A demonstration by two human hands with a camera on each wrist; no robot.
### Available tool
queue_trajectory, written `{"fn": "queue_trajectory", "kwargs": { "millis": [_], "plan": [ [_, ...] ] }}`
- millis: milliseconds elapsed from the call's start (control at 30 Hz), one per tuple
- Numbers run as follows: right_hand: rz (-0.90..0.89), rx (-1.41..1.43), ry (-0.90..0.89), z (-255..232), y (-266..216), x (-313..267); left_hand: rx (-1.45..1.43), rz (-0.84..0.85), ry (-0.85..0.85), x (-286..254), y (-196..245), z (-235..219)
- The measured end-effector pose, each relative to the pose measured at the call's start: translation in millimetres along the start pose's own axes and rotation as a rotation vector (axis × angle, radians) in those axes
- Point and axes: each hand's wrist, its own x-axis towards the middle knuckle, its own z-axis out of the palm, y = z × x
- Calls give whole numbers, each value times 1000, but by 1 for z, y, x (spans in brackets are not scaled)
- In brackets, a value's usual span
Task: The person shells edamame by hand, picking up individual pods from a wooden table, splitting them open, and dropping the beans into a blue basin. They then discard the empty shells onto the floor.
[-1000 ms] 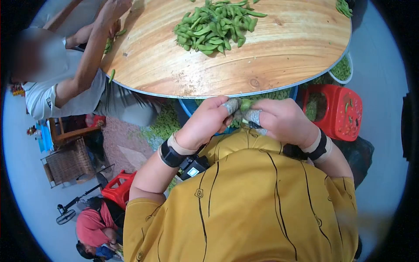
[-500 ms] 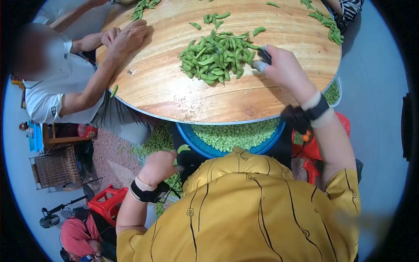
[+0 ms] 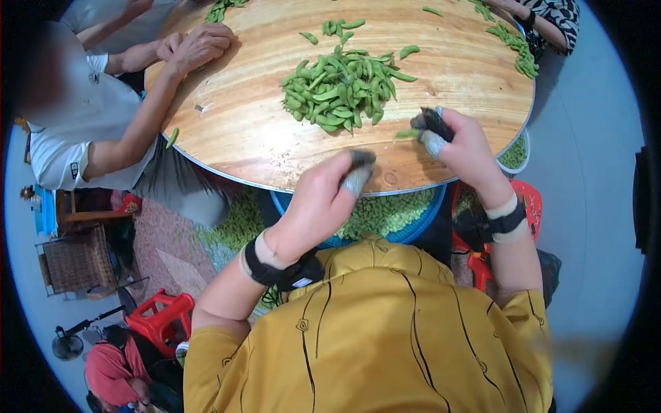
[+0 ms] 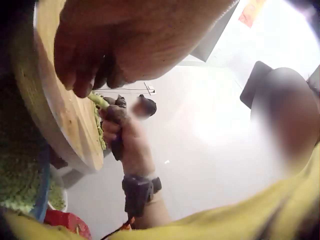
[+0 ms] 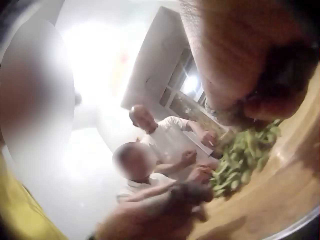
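Observation:
My right hand (image 3: pixel 471 155) pinches a green edamame pod (image 3: pixel 406 135) between its covered thumb and fingers, over the near part of the wooden table (image 3: pixel 241 134). To its left is my left hand (image 3: pixel 320 196), thumb and forefinger wrapped and pointing toward the pod, with no held thing showing between them. In the left wrist view the pod (image 4: pixel 100 102) sticks out from the right hand toward the left hand's fingertips. Beyond both hands lies a heap of pods (image 3: pixel 337 93). Below the table edge, a blue basin (image 3: pixel 277 201) holds shelled beans (image 3: pixel 392 213), partly hidden by my left hand.
A person in a white shirt (image 3: pixel 110 124) leans on the table at left; another person's arm (image 3: pixel 547 31) is at the far right. More pods (image 3: pixel 516 48) lie along the right edge. A red stool (image 3: pixel 527 199) and a white tub (image 3: pixel 515 155) stand at right.
My right hand has drawn back from the heap toward me with a pod. My left hand has risen from beside the basin to the table edge; the shell near it is gone from view.

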Motion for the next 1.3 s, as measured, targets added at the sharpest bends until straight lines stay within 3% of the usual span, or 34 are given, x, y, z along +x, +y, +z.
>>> {"fn": "queue_trajectory", "kwargs": {
  "millis": [33, 100, 167, 233, 300, 367, 433, 467, 533, 767, 833, 867, 933, 967, 1033, 1067, 1100, 1167, 1200, 1233, 1300],
  "plan": [
    [0, 1, -5, 0, -4, -7, -132, -67, 50, 8, 6, 4],
    [141, 312, -240, 0, -12, -17, -263, -134, 100, 19, 9, 2],
    [88, 400, -275, 4, -17, -23, -833, -556, -293, 24, 9, 0],
    [-2, 489, -281, 9, -12, -27, -953, -616, -358, 22, 7, 3],
    [-48, 464, -254, 13, -11, -30, -1275, -646, -373, 19, 5, 0],
    [168, 397, -220, 13, -23, -32, -1264, -620, -340, 16, 3, 1],
    [167, 416, -212, 18, -22, -39, -1114, -508, -185, 14, 5, 1],
    [169, 427, -203, 19, -22, -41, -1111, -511, -182, 14, 5, 1],
    [193, 437, -246, 19, -25, -45, -836, -441, -124, 12, 6, 3],
    [155, 440, -288, 24, -15, -46, -513, -305, -60, 11, 10, 11],
    [142, 461, -287, 23, -12, -44, -191, -102, -58, 8, 5, 9],
    [217, 585, -335, 22, -11, -44, -191, -102, -63, 9, 4, 7],
    [294, 713, -377, 21, -11, -45, 326, 325, 6, 11, 2, 5],
    [314, 772, -391, 21, -12, -45, 325, 326, 1, 10, 6, 4],
    [335, 833, -406, 19, -16, -48, -572, -281, -139, 7, 17, 2],
    [385, 915, -436, 16, -20, -50, -940, -344, -195, 6, 7, 2],
    [434, 997, -469, 15, -23, -50, -938, -345, -190, 6, 4, 1],
    [430, 963, -467, 16, -23, -49, -1309, -426, -338, 5, 0, 0],
    [426, 925, -455, 16, -23, -49, -1133, -411, -315, 7, -3, 0],
    [429, 928, -456, 17, -20, -48, -1133, -415, -315, 6, -3, 2],
    [396, 674, -429, 21, -15, -47, -397, -182, -154, 4, -3, 5]
  ]
}}
